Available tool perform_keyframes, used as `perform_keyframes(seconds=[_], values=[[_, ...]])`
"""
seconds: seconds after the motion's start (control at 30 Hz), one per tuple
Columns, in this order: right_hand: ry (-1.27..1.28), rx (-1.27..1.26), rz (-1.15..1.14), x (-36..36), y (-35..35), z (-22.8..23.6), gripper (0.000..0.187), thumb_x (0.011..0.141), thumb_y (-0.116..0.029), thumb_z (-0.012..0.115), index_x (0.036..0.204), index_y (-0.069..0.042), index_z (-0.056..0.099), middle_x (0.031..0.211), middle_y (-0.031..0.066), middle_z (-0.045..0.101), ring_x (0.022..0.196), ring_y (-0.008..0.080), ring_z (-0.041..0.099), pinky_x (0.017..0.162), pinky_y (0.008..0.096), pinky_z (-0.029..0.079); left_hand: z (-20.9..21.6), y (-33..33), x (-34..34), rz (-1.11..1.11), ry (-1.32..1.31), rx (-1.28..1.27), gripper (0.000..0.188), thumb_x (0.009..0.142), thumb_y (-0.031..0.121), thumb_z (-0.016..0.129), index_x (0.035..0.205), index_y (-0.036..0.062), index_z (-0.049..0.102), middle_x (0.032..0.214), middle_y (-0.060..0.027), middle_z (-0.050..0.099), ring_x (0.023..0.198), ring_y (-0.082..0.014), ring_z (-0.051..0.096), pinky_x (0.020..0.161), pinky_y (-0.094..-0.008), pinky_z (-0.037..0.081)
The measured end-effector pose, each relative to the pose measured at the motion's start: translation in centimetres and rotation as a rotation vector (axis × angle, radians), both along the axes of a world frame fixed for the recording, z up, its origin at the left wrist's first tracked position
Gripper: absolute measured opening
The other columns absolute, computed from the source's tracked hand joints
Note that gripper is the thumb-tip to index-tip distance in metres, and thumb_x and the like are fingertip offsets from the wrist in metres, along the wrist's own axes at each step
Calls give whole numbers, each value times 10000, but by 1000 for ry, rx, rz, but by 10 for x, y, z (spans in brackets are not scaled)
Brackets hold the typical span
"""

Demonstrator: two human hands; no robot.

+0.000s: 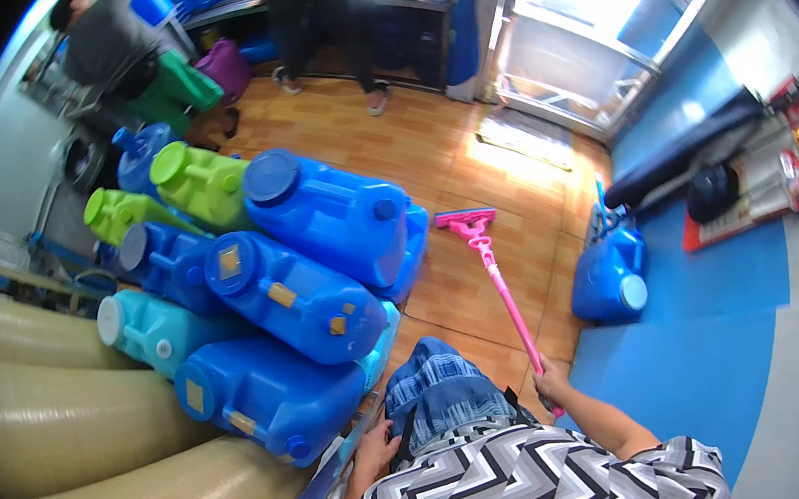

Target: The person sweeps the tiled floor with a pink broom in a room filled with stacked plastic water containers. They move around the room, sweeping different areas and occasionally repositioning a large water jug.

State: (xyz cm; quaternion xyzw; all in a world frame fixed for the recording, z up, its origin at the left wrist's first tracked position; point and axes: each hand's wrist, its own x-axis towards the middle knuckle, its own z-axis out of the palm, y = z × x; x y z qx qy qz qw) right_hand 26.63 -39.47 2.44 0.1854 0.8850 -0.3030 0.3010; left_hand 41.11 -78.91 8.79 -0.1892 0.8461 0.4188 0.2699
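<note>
"State of the fingers?"
"Those of the right hand (551,384) gripped the pink mop (501,286); the left hand (377,446) lay beside the blue shorts (448,384), grip undetermined."
"Progress?"
"Apparently under way, the mop head (466,222) far ahead on the floor (417,151); share done or left was undeterminable."
"Obstructions?"
"Stacked jugs (295,299) stood left, a blue jug (607,275) right, two people (115,47) far."

Tan labels (281,294) sit on the blue jugs (315,313), but no lettering can be read.
</note>
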Motion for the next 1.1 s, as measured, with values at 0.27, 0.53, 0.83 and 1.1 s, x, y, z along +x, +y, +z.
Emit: perform_keyframes(seconds=[0.27,0.53,0.83,1.1], values=[[-125,104,78,307,109,18,505,797,-309,562,1277,-280,408,807,265,606,816,451,589,706,493,473,8,24,-26,-536,-30,-231,447,759,278,656,1112,28,539,1047,-221,596,983,-384,559,825,-439,454],[-342,248,-161,464,156,84,332,764,-298,578,1075,-188,539,786,236,616,792,426,597,692,479,471,8,68,-1,-675,44,-214,505,760,295,651,1174,39,517,1073,-202,594,1007,-361,559,855,-426,447],[-130,125,-2,367,123,84,232,734,-270,582,844,-80,658,804,207,625,788,392,605,686,470,467,29,52,55,-561,72,-256,503,759,286,633,1177,34,513,1089,-199,587,1026,-350,550,876,-412,441],[-66,41,103,263,85,3,323,856,-366,460,985,-116,619,892,227,620,873,408,587,733,497,449,49,53,88,-544,90,-318,470,751,261,644,1147,32,538,1014,-200,613,961,-363,574,834,-415,458]])
